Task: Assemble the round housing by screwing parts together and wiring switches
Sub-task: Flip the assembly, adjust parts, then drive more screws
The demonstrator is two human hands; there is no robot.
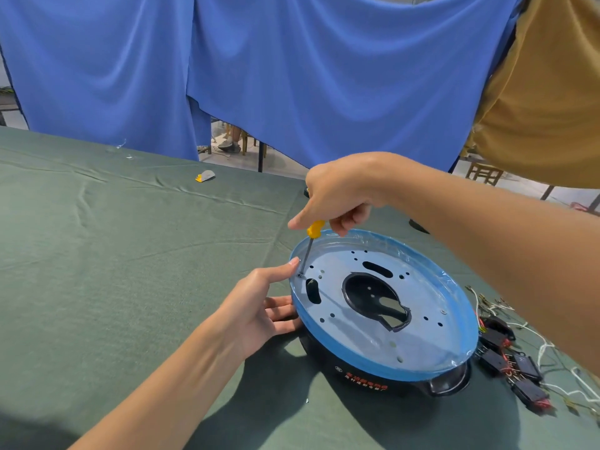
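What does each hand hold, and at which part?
Right hand grips the screwdriver by its yellow handle. Left hand only rests against the rim of the round housing.

screwdriver point(313, 231): handle's top was hidden inside the right hand point(339, 198).
housing point(328, 360): the lettering on its black wall was too blurred to read.
switches point(506, 355): their wires point(541, 352) ran off the picture's right edge.
yellow-grey scrap point(205, 176): near the table's point(130, 254) far edge, too small to identify.

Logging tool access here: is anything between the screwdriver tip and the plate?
Nothing visible. The screwdriver, held by the right hand, reaches the plate; the left hand rests its thumb beside the tip.
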